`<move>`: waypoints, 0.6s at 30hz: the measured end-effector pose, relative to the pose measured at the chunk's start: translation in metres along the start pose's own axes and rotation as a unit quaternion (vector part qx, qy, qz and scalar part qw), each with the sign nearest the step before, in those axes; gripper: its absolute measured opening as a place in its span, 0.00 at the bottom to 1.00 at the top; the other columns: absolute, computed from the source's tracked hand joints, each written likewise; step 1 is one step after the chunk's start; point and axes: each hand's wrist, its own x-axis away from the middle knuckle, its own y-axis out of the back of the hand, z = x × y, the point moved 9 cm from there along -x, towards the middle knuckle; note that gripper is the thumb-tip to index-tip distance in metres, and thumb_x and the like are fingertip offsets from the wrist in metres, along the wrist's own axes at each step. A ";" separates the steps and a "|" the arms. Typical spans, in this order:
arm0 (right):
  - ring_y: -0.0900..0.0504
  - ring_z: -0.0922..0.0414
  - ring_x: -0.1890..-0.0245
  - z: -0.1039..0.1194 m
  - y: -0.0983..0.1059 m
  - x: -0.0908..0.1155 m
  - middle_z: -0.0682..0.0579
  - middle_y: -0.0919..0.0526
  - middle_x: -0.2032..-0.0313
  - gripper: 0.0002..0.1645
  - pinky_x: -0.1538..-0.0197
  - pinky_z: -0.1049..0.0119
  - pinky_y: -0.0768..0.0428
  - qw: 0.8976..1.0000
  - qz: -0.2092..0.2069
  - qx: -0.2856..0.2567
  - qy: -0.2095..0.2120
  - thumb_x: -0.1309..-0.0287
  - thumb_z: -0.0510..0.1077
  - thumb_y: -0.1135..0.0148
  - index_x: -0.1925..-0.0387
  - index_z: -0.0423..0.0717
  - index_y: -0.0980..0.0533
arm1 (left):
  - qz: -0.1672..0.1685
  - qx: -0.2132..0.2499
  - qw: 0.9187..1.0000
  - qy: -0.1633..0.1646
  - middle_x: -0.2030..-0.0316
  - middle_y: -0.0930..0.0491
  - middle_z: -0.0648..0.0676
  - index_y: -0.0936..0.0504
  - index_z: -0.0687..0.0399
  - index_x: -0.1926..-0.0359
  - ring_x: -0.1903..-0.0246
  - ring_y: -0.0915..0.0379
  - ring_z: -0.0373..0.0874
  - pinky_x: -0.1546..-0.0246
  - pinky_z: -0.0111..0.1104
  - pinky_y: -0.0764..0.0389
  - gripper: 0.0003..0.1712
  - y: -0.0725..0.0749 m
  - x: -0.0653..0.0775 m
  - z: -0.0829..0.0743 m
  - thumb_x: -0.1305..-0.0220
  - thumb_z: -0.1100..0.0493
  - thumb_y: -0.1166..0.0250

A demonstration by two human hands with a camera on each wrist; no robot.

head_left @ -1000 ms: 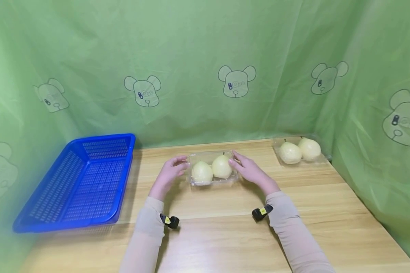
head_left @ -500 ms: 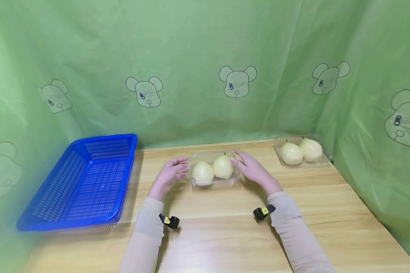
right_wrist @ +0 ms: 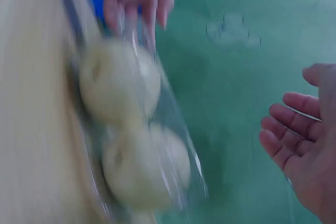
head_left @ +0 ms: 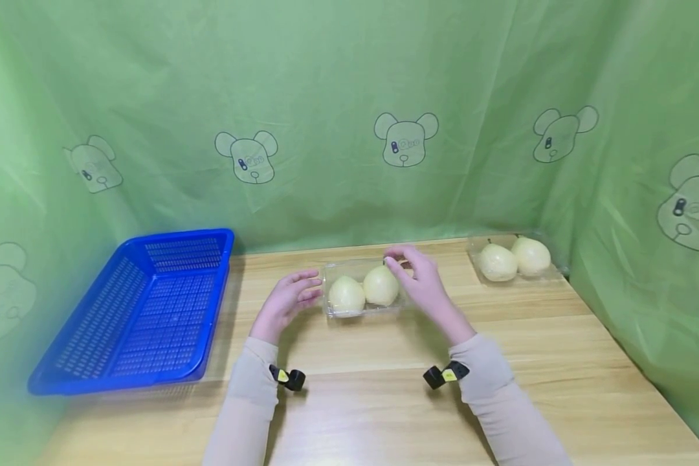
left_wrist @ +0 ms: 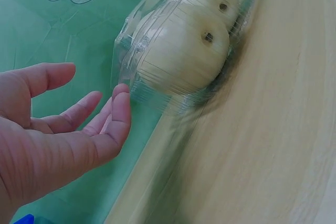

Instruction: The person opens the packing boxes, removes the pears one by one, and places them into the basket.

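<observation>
Two-handed work at a wooden bench point(head_left: 361, 414), seen from the head and from both wrists. A clear plastic clamshell point(head_left: 352, 264) lies in the far middle part of the bench, its long side running left to right, and contains two pale yellow pears: a left pear point(head_left: 346, 296) and, adjoining it and slightly farther back, a right pear point(head_left: 381, 285). The left hand point(head_left: 288, 301) is at the left end of the clamshell, its fingers relaxed and parted, with the thumb held away; the fingertips are so close to the plastic that contact cannot be determined. The right hand point(head_left: 419, 278) is at the far right corner of the clamshell, its fingers loosely curved and ungripped; the right wrist view, in which the clamshell is blurred, shows a gap between this hand and the plastic. Each forearm wears a pale sleeve (left sleeve point(head_left: 241, 408), right sleeve point(head_left: 501, 395)) and a black wrist camera with a yellow label (left camera point(head_left: 291, 379), right camera point(head_left: 443, 375)). At the far right, well apart from the hands, lies a second clamshell point(head_left: 474, 249) with two similar pears point(head_left: 498, 263). A blue perforated basket point(head_left: 163, 317) occupies the left side. Green sheeting point(head_left: 326, 71), printed with bear-head outlines point(head_left: 406, 142), encloses the bench at the far side, left and right.
</observation>
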 end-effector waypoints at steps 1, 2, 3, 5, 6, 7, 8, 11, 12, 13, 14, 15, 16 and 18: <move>0.19 0.50 0.58 0.004 -0.005 0.002 0.37 0.17 0.57 0.15 0.55 0.62 0.16 1.000 0.001 -0.031 -0.004 0.32 0.42 0.45 0.51 0.34 0.23 | 0.000 0.003 1.000 0.003 0.37 0.31 0.65 0.34 0.65 0.34 0.48 0.24 0.51 0.36 0.43 0.26 0.26 0.000 0.000 0.000 0.31 0.63 0.44; 0.19 0.50 0.61 0.008 -0.011 0.004 0.35 0.18 0.59 0.14 0.57 0.63 0.16 0.998 0.005 -0.059 -0.011 0.32 0.40 0.45 0.53 0.33 0.24 | 0.001 0.006 1.000 0.004 0.37 0.31 0.65 0.34 0.65 0.34 0.49 0.23 0.51 0.36 0.42 0.26 0.27 0.000 0.000 0.000 0.31 0.63 0.43; 0.19 0.51 0.63 0.012 -0.018 0.007 0.34 0.18 0.60 0.14 0.60 0.65 0.16 0.996 0.015 -0.085 -0.024 0.32 0.40 0.46 0.54 0.32 0.24 | 0.001 0.008 1.000 0.006 0.37 0.31 0.64 0.34 0.65 0.34 0.51 0.23 0.49 0.37 0.41 0.25 0.27 0.000 0.000 0.000 0.32 0.63 0.43; 0.20 0.52 0.66 0.016 -0.033 0.012 0.33 0.19 0.62 0.15 0.63 0.65 0.16 0.990 0.039 -0.127 -0.053 0.32 0.40 0.47 0.55 0.30 0.25 | -0.001 0.010 1.000 0.008 0.38 0.30 0.64 0.34 0.64 0.34 0.53 0.22 0.47 0.39 0.40 0.24 0.27 -0.001 0.001 -0.001 0.32 0.63 0.43; 0.20 0.54 0.68 0.017 -0.041 0.015 0.35 0.19 0.63 0.15 0.64 0.65 0.16 0.987 0.051 -0.140 -0.066 0.31 0.41 0.47 0.55 0.30 0.25 | -0.002 0.012 1.000 0.009 0.39 0.29 0.63 0.33 0.64 0.34 0.53 0.22 0.47 0.40 0.39 0.23 0.27 -0.001 0.001 -0.002 0.32 0.63 0.42; 0.20 0.56 0.69 0.017 -0.049 0.018 0.36 0.19 0.64 0.15 0.65 0.65 0.16 0.983 0.062 -0.152 -0.081 0.31 0.41 0.48 0.55 0.30 0.25 | -0.004 0.013 1.000 0.009 0.40 0.29 0.63 0.33 0.64 0.35 0.54 0.22 0.46 0.41 0.39 0.23 0.27 -0.001 0.002 -0.002 0.32 0.62 0.42; 0.21 0.57 0.70 0.016 -0.056 0.022 0.39 0.19 0.65 0.15 0.66 0.65 0.17 0.979 0.072 -0.164 -0.095 0.31 0.42 0.48 0.55 0.31 0.25 | -0.005 0.014 1.000 0.009 0.40 0.28 0.63 0.33 0.64 0.35 0.55 0.22 0.46 0.41 0.39 0.22 0.26 -0.001 0.002 -0.002 0.33 0.62 0.42; 0.22 0.61 0.72 0.010 -0.076 0.035 0.47 0.19 0.68 0.16 0.68 0.69 0.18 0.961 0.092 -0.218 -0.145 0.30 0.42 0.49 0.57 0.30 0.26 | -0.005 0.020 1.000 0.011 0.42 0.26 0.62 0.32 0.64 0.35 0.56 0.21 0.45 0.41 0.40 0.23 0.26 0.000 0.002 -0.002 0.33 0.63 0.42; 0.23 0.62 0.73 0.007 -0.081 0.040 0.50 0.19 0.70 0.16 0.70 0.70 0.19 0.953 0.096 -0.239 -0.162 0.30 0.43 0.50 0.58 0.29 0.26 | -0.006 0.022 1.000 0.012 0.43 0.26 0.61 0.32 0.64 0.35 0.56 0.21 0.45 0.41 0.40 0.23 0.26 0.000 0.002 -0.001 0.33 0.63 0.42; 0.23 0.62 0.74 0.004 -0.087 0.045 0.51 0.19 0.71 0.17 0.71 0.71 0.20 0.943 0.100 -0.260 -0.180 0.30 0.43 0.50 0.58 0.29 0.27 | -0.006 0.023 1.000 0.012 0.43 0.26 0.61 0.32 0.64 0.36 0.56 0.21 0.45 0.41 0.40 0.22 0.26 0.000 0.002 -0.001 0.33 0.63 0.42; 0.23 0.63 0.75 0.000 -0.093 0.051 0.53 0.20 0.72 0.18 0.71 0.73 0.21 0.933 0.104 -0.281 -0.200 0.30 0.44 0.50 0.58 0.29 0.27 | -0.005 0.025 1.000 0.012 0.44 0.25 0.60 0.32 0.64 0.36 0.56 0.21 0.45 0.41 0.40 0.22 0.26 0.000 0.002 -0.001 0.33 0.63 0.42; 0.24 0.62 0.75 -0.003 -0.099 0.057 0.54 0.20 0.73 0.18 0.72 0.73 0.21 0.921 0.108 -0.304 -0.220 0.30 0.44 0.50 0.59 0.29 0.27 | -0.006 0.025 1.000 0.012 0.44 0.25 0.60 0.32 0.64 0.36 0.57 0.21 0.45 0.41 0.39 0.22 0.26 0.001 0.001 0.000 0.33 0.63 0.42; 0.24 0.62 0.76 -0.008 -0.105 0.063 0.54 0.20 0.73 0.19 0.72 0.74 0.22 0.908 0.111 -0.323 -0.242 0.30 0.45 0.51 0.59 0.29 0.27 | -0.007 0.027 1.000 0.012 0.45 0.25 0.60 0.32 0.64 0.36 0.57 0.21 0.45 0.42 0.39 0.22 0.26 0.001 0.001 0.000 0.33 0.63 0.42; 0.25 0.62 0.76 -0.017 -0.116 0.075 0.54 0.21 0.74 0.18 0.73 0.75 0.23 0.884 0.115 -0.354 -0.283 0.30 0.45 0.51 0.60 0.31 0.27 | -0.007 0.026 1.000 0.011 0.45 0.25 0.60 0.32 0.64 0.36 0.57 0.21 0.45 0.43 0.38 0.21 0.26 0.002 0.001 0.001 0.33 0.63 0.42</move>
